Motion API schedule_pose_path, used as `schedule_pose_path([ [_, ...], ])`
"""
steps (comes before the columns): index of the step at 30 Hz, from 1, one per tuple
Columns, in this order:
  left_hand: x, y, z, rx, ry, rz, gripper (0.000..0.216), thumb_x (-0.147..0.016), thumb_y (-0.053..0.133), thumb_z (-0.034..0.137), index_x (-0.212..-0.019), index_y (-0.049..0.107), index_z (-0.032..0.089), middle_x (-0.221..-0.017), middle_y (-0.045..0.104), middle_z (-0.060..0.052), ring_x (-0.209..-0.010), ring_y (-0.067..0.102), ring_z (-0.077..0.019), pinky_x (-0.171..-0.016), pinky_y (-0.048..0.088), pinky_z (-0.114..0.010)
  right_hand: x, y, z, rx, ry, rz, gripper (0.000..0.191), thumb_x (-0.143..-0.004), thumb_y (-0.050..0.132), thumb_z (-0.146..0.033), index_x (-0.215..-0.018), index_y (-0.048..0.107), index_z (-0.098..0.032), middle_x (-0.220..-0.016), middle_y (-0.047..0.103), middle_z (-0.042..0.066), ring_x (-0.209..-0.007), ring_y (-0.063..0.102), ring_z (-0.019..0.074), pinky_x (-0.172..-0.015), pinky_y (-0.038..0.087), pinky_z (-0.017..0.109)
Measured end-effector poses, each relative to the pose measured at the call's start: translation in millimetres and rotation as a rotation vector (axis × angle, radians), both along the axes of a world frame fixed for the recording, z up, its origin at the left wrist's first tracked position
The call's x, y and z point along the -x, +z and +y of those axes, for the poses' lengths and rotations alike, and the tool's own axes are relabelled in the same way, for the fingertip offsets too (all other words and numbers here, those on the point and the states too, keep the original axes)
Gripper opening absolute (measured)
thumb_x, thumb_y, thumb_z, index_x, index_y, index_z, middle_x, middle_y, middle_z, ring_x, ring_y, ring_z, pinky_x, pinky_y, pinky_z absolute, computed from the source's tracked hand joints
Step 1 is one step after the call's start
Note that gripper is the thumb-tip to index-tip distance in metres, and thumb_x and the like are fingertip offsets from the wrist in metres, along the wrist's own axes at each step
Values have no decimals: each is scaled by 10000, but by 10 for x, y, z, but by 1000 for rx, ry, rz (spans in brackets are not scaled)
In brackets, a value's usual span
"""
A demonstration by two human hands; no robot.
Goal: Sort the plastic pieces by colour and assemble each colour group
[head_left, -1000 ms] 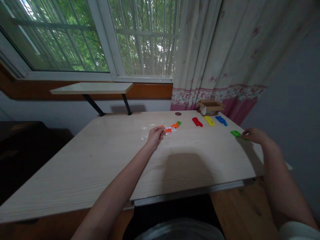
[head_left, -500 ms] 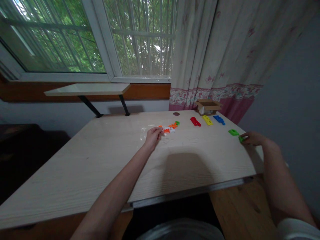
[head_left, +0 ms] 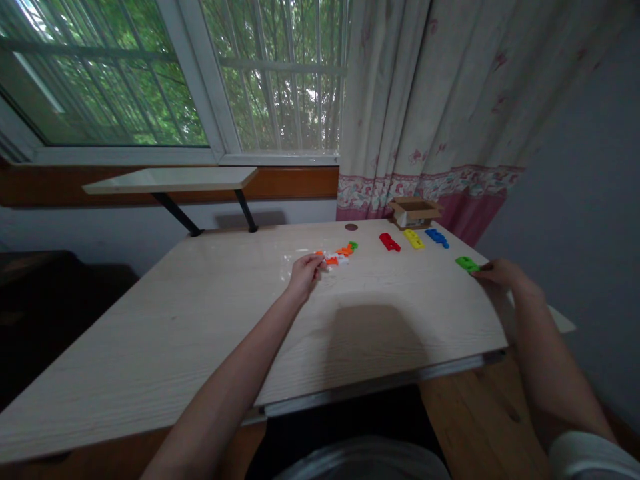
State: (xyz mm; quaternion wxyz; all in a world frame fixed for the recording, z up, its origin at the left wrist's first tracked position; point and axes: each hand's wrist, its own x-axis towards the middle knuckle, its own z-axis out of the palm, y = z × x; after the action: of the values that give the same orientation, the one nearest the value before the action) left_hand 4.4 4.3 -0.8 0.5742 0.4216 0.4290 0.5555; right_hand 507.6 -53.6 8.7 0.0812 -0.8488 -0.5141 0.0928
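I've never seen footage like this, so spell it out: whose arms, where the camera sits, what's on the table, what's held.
A head-worn camera took this, looking forward and down, so both bare arms belong to its wearer. On the pale table lie orange and white plastic pieces, a red piece, a yellow piece, a blue piece, a green piece and a cardboard box. The left hand is at the orange and white plastic pieces; the right hand is at the green piece. Whether either grips anything, I cannot tell.

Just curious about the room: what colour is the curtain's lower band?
The curtain's lower band is pink with a floral border, clearest in the head view.
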Motion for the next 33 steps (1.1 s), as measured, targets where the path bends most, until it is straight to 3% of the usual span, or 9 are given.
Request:
schedule_pose_path([
  [25,-1,23,-21,-26,-10,16,187,-623,678,289,-659,616,116,-569,616,-24,-350,349,-24,-354,173,-184,-36,-64,80,5,-34,-77,476,-672,644,-541,-846,683,-99,-846,644,227,-760,608,321,-656,421,384],
  [30,0,27,-20,-22,1,21,187,-613,685,291,-663,628,120,-565,606,-17,-352,361,-27,-359,183,-182,55,-25,85,23,-81,-128,601,-726,586,-554,-1051,632,-51,-1003,619,267,-917,595,360,-748,439,397],
  [33,-1,17,-16,-20,7,34,184,-610,686,289,-666,633,121,-557,605,-18,-350,364,-31,-361,189,-184,310,29,176,-127,-21,-240,609,-772,539,-506,-1165,571,-42,-1144,547,300,-1073,517,403,-845,407,462],
])
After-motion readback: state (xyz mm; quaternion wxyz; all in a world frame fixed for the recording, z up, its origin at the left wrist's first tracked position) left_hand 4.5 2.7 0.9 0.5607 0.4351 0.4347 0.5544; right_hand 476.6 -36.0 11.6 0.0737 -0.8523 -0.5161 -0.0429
